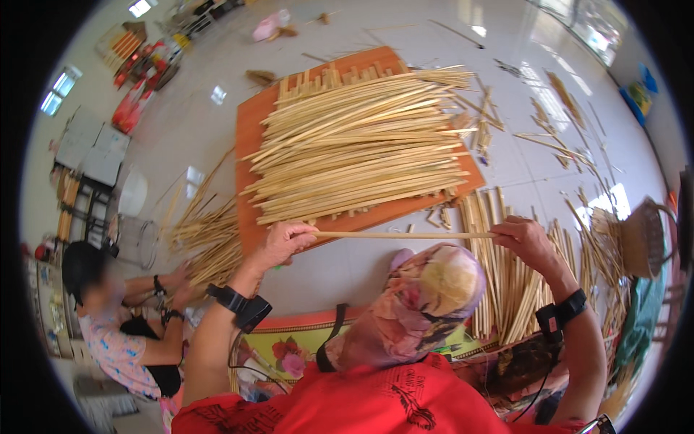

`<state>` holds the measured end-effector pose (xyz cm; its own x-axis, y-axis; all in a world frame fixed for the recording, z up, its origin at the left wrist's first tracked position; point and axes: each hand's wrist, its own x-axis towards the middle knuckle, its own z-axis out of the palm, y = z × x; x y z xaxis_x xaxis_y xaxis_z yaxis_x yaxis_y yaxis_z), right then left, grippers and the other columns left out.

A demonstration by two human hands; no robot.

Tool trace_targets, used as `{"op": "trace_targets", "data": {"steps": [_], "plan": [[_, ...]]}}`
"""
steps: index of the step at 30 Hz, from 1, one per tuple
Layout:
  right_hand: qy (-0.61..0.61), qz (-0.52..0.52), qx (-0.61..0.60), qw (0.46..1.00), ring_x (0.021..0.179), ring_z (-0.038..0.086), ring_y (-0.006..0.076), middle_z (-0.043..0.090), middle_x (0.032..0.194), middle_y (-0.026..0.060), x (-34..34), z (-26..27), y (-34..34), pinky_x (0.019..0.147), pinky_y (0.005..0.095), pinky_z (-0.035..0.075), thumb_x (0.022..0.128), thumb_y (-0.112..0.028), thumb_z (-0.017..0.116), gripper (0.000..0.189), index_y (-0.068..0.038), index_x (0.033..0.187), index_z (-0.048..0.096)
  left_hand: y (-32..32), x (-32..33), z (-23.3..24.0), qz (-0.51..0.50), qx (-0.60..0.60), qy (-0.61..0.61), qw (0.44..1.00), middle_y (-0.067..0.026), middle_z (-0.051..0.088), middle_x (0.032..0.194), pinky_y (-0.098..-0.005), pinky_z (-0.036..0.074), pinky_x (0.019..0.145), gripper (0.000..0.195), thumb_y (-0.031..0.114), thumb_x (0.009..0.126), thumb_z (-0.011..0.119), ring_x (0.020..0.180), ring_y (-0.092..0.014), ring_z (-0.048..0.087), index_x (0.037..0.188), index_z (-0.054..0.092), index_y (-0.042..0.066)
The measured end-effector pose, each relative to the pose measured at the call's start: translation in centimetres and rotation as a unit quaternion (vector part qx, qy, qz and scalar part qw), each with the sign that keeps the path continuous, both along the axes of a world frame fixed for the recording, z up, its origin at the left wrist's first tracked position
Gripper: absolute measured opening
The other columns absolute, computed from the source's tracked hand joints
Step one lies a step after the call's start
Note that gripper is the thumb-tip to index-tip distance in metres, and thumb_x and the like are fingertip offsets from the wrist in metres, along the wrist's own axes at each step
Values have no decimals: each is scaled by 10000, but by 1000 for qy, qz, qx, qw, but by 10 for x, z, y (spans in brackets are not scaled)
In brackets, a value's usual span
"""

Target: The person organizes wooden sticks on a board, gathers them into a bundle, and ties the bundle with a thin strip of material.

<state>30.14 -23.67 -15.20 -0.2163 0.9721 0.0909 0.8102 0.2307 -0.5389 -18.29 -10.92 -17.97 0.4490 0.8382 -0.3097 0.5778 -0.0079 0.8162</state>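
Observation:
A single pale plant stalk (pixel 401 235) is stretched level between my two hands, in front of my raised knee. My left hand (pixel 287 241) pinches its left end, and my right hand (pixel 521 240) grips the right end. Just beyond the stalk, a large pile of similar straight stalks (pixel 358 146) lies crosswise on an orange-brown board (pixel 336 223). Beneath that pile, ends of shorter or crossing pieces stick out at the far and near edges. More cut stalks (pixel 490 260) lie in a bundle beside my right forearm.
At the left a co-worker (pixel 116 331) sits with hands at a heap of loose stalks (pixel 214 238). A woven basket (pixel 645 238) stands at the right, near scattered stalks and a green sheet (pixel 640 325). Plant scraps lie about the tiled floor (pixel 336 282). Black devices are strapped to my wrists, with cables.

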Motion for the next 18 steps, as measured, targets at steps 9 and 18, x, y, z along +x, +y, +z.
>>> {"op": "trace_targets", "data": {"steps": [9, 18], "plan": [[97, -36, -51, 993, 634, 578, 221, 589, 725, 98, -8, -50, 50, 607, 334, 461, 822, -132, 639, 173, -22, 947, 684, -7, -67, -40, 175, -45, -64, 981, 1, 616, 814, -189, 463, 572, 196, 133, 839, 671, 635, -45, 540, 994, 662, 14], [291, -147, -183, 927, 574, 504, 56, 592, 700, 17, -19, -107, 80, 523, 216, 424, 862, -109, 614, 202, 16, 1008, 674, 12, -86, -77, 272, 96, -55, 956, 0, 548, 815, -209, 482, 559, 195, 134, 787, 732, 665, -64, 535, 916, 623, 38]]}}
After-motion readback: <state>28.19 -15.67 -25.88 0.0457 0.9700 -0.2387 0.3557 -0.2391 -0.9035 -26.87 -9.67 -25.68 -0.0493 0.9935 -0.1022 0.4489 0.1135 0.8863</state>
